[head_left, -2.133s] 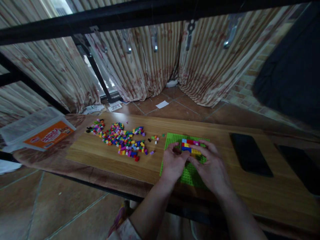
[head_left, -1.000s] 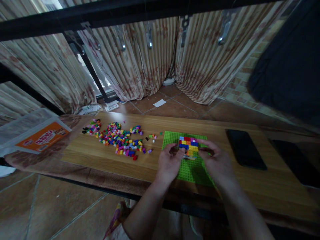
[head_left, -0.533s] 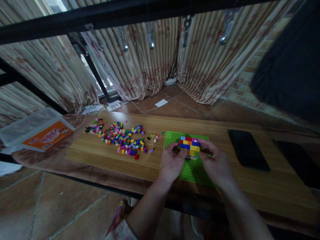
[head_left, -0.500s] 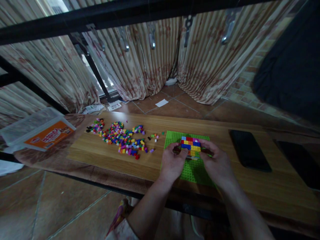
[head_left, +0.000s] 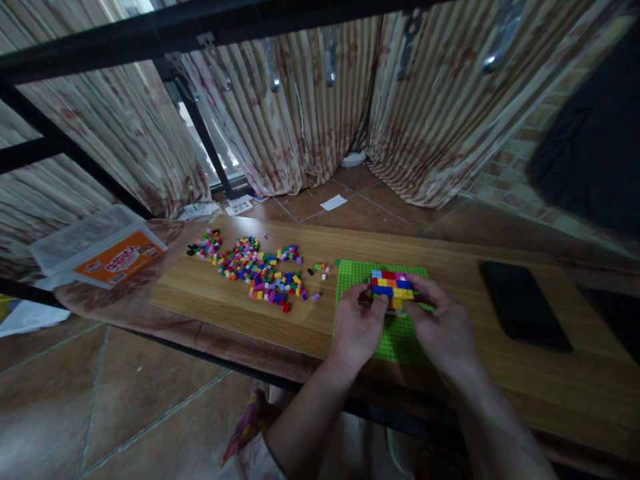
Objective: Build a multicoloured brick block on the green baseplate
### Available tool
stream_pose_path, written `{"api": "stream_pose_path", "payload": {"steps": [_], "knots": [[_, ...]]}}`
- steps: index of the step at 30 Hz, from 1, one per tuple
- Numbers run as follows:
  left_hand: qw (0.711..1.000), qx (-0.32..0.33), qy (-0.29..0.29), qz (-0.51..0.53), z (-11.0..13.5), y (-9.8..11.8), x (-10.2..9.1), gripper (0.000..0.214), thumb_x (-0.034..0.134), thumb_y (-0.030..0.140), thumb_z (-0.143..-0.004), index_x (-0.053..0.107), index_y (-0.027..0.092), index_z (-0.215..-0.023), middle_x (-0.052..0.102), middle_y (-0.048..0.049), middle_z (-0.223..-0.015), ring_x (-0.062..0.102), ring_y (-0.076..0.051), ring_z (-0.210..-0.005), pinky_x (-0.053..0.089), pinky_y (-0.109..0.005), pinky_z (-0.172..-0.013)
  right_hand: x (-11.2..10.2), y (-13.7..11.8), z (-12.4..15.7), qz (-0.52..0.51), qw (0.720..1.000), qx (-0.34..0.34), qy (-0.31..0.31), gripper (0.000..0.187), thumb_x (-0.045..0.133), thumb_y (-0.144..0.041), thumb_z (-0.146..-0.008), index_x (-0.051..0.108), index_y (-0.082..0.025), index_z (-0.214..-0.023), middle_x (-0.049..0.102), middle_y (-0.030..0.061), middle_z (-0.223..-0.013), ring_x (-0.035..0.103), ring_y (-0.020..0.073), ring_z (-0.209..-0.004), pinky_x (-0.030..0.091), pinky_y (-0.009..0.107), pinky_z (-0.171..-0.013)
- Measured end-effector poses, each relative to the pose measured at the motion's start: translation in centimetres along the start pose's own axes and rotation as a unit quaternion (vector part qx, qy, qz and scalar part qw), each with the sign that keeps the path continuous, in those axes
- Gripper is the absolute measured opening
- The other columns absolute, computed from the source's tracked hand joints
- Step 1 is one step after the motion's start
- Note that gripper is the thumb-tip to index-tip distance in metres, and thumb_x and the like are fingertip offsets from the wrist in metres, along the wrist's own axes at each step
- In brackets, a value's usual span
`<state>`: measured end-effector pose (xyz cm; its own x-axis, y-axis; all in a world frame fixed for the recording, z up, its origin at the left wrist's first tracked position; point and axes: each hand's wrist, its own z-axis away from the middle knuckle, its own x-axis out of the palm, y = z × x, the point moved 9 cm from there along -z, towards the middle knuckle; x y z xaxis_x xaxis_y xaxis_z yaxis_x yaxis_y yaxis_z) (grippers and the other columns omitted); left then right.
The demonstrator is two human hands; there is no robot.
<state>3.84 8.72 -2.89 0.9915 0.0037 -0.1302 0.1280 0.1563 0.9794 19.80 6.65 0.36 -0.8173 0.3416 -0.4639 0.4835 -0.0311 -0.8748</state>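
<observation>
Between my two hands is a multicoloured block of toy bricks [head_left: 393, 288], with red, blue, yellow, light blue and pink bricks on its visible face. My left hand [head_left: 357, 323] grips its left side, the thumb pressed on the near left corner. On the right side, my right hand [head_left: 443, 320] is closed round the block with thumb and fingers. The green studded baseplate [head_left: 350, 272] lies below both hands, partly covered by them. Whether the block touches the baseplate I cannot tell.
Loose bricks [head_left: 257, 267] are heaped on the wooden board [head_left: 210, 307] to the left. A clear plastic box [head_left: 80, 233] with an orange label stands at the far left. To the right lies a black phone-like slab [head_left: 523, 303], with another dark one beyond. A black bar [head_left: 300, 33] crosses above.
The view has shifted slightly, so the scene sits further right. Both hands keep hold of the brick block, with the right thumb now closer to its near edge.
</observation>
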Motion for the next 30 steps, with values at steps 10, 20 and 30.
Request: {"api": "stream_pose_path", "payload": {"steps": [10, 20, 30], "knots": [[0.997, 0.055, -0.022, -0.056, 0.9, 1.1, 0.1, 0.044, 0.054, 0.037, -0.088, 0.059, 0.015, -0.125, 0.066, -0.0147, -0.117, 0.064, -0.027, -0.103, 0.049, -0.039, -0.090, 0.3, 0.1, 0.1, 0.028, 1.000, -0.005, 0.002, 0.048, 0.053, -0.025, -0.079, 0.059, -0.021, -0.126, 0.069, 0.0117, -0.115, 0.066, 0.0270, -0.103, 0.050, 0.047, -0.089], [0.993, 0.063, -0.025, -0.097, 1.5, 1.5, 0.2, 0.048, 0.049, 0.038, -0.091, 0.054, 0.013, -0.132, 0.064, -0.0157, -0.123, 0.062, -0.027, -0.110, 0.048, -0.040, -0.095, 0.5, -0.2, 0.3, 0.052, 0.999, 0.001, 0.003, 0.051, 0.054, -0.027, -0.077, 0.058, -0.020, -0.128, 0.068, 0.0118, -0.116, 0.065, 0.0276, -0.102, 0.051, 0.046, -0.087], [0.990, 0.064, -0.037, -0.120, 1.1, 2.1, -0.5, 0.044, 0.051, 0.038, -0.090, 0.057, 0.015, -0.127, 0.069, -0.0124, -0.115, 0.065, -0.024, -0.104, 0.050, -0.036, -0.091, 0.9, -0.4, 0.4, 0.040, 0.999, 0.013, -0.013, 0.052, 0.056, -0.029, -0.077, 0.056, -0.020, -0.128, 0.068, 0.0112, -0.117, 0.065, 0.0264, -0.103, 0.050, 0.044, -0.090]]}}
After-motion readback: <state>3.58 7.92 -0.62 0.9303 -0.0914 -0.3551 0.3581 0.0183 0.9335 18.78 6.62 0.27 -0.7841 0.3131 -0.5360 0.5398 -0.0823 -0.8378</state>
